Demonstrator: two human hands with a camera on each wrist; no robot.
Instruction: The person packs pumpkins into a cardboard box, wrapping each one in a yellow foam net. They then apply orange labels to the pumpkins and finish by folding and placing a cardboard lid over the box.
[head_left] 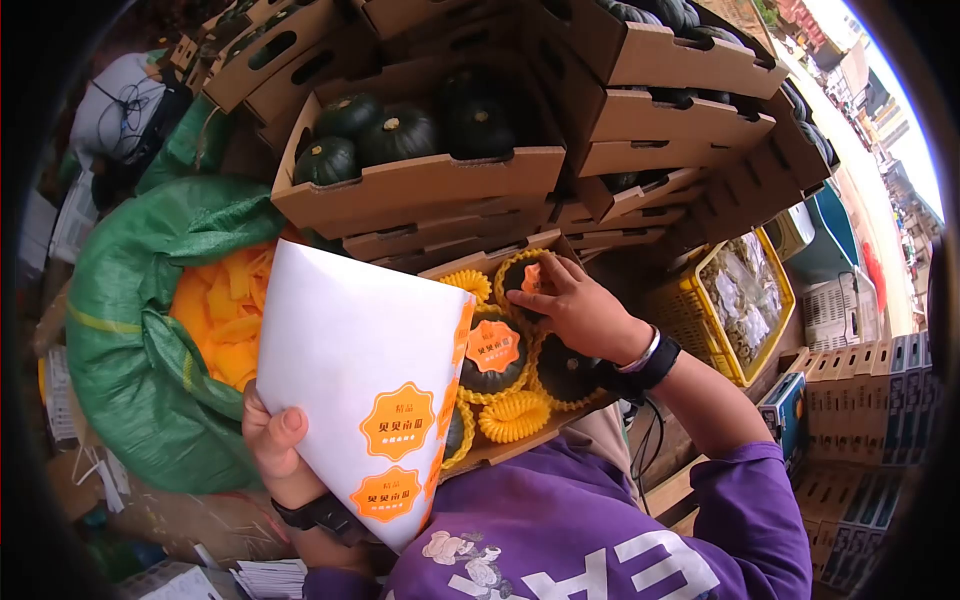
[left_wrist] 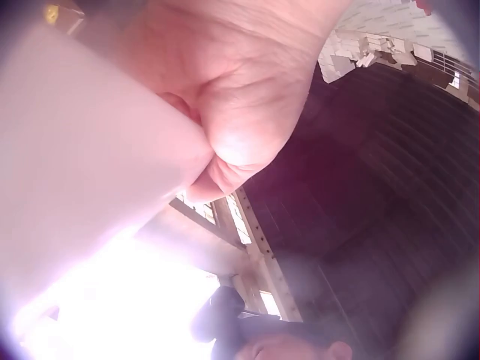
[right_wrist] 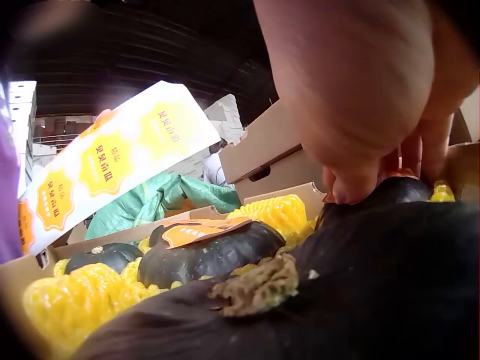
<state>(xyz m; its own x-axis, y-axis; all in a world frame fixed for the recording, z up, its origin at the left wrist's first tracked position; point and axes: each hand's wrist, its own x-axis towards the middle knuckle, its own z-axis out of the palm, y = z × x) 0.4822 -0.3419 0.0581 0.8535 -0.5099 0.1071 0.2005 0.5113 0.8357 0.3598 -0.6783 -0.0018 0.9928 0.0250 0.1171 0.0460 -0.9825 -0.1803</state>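
A white sheet with orange stickers [head_left: 330, 340] is gripped at its left edge by my left hand [head_left: 275, 445], thumb on top. The left wrist view shows the pinch of that hand [left_wrist: 240, 97] on the sheet [left_wrist: 90, 142]. My right hand [head_left: 590, 315] rests its fingertips on an orange sticker [head_left: 533, 280] on a dark green pumpkin at the back of a cardboard box [head_left: 490, 455]. Beside it sits another pumpkin with a sticker [head_left: 495, 345]; a pumpkin without a visible sticker [head_left: 568, 372] lies nearer my wrist. Yellow foam nets [head_left: 515, 418] surround them. The right fingertips [right_wrist: 352, 187] are partly hidden in the right wrist view.
Stacked cardboard boxes [head_left: 430, 190] of pumpkins stand behind. At left is a green sack [head_left: 120, 330] with orange pieces [head_left: 230, 310]. A yellow crate [head_left: 700, 320] holding plastic-wrapped items stands right, with more stacked cartons [head_left: 860, 400] at the far right.
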